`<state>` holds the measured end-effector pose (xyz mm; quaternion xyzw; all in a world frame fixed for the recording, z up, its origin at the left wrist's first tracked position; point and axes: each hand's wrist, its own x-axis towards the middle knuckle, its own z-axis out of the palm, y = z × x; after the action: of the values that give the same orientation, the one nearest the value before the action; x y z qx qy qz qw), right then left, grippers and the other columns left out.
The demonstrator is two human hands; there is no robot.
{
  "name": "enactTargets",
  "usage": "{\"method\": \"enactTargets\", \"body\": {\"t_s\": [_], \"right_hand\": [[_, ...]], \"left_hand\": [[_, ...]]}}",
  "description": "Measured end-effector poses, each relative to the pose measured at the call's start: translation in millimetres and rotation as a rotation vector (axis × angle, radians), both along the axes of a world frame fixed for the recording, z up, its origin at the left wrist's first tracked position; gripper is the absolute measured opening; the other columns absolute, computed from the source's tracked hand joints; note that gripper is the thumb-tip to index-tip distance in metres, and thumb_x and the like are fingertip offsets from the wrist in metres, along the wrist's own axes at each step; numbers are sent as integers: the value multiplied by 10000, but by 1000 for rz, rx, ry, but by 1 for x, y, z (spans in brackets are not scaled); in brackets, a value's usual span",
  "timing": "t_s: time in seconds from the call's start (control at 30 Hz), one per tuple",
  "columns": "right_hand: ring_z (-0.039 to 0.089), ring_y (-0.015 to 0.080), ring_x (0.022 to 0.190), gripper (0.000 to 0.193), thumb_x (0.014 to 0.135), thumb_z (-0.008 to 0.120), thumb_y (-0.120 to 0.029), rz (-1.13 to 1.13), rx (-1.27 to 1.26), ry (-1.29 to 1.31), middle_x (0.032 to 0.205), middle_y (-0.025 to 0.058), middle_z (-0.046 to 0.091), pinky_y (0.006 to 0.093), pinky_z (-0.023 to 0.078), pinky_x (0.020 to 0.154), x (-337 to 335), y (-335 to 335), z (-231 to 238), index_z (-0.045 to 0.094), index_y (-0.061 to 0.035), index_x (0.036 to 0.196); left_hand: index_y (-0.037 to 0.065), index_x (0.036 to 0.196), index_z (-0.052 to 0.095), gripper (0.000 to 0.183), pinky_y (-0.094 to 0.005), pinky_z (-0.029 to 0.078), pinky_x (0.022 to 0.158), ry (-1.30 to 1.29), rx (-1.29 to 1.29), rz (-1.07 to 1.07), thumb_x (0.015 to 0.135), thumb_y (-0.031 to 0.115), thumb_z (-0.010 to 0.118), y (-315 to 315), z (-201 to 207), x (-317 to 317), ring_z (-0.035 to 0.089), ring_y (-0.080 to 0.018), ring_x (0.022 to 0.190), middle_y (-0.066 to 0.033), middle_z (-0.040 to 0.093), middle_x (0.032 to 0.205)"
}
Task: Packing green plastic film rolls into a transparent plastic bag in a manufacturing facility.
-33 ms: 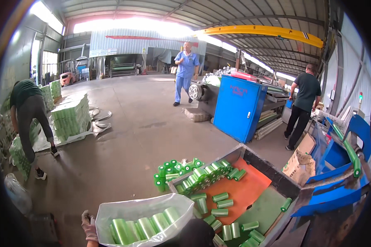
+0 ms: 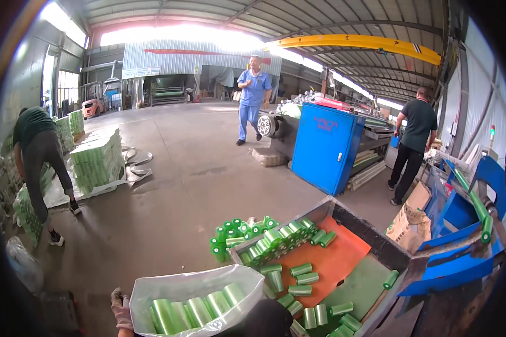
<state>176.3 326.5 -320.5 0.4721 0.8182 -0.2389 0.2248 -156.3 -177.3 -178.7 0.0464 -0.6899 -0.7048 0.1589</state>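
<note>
A clear plastic bag (image 2: 143,286) stands open at the bottom centre, with a row of green film rolls (image 2: 199,312) inside. My left hand (image 2: 121,312), in a pale glove with darker fingertips, is at the bag's left edge, its fingers bent against the plastic. The grip itself is partly hidden. My right hand does not show. A dark shape, perhaps a sleeve or a knee, covers the bag's lower right corner. Right of the bag, loose green rolls (image 2: 307,278) lie in a metal-edged bin (image 2: 385,241) on an orange and green lining. More rolls are stacked along its left side.
Green rolls (image 2: 225,233) are piled beyond the bin. A blue machine chute (image 2: 450,269) with a green roll (image 2: 486,230) borders it on the right. A blue cabinet (image 2: 326,146) stands ahead. One person bends by wrapped stacks (image 2: 98,160) at left; two others stand farther off.
On the blue chute at right, the lowest green roll now shows as a separate piece from the long green length above it. My left hand and the bag have not visibly moved.
</note>
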Motion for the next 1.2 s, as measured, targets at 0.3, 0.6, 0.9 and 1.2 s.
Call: {"method": "enactTargets", "body": {"t_s": [0.3,0.6,0.9,1.2], "right_hand": [[563,339,1004,425,746,573,-347,-87,-4,67,1044,207,593,438,449,805,-2,2,8,597,-26,1022],[562,339,1006,437,746,571,-360,-116,-8,73,1048,206,592,435,447,811,-2,-2,10,596,-25,1026],[561,339,1007,450,746,569,-373,-145,-9,88,1053,205,591,433,444,817,0,-1,6,596,-24,1029],[560,339,1008,463,747,567,-386,-168,-17,92,1057,204,591,431,441,824,6,-5,2,595,-23,1033]], "left_hand": [[11,1006,536,221,-214,433,749,35,24,-60,804,-62,487,-8,-11,-12,514,-96,801,-19,543,911],[20,984,548,196,-214,424,707,14,-9,-37,811,-46,484,6,22,7,495,-84,766,-2,546,870],[23,942,563,139,-222,420,714,-3,-39,-46,830,-5,487,-2,9,2,497,-94,775,-3,561,868],[32,946,570,141,-222,424,707,55,-71,-4,830,5,494,-11,4,-3,499,-96,752,-5,565,859]]}}
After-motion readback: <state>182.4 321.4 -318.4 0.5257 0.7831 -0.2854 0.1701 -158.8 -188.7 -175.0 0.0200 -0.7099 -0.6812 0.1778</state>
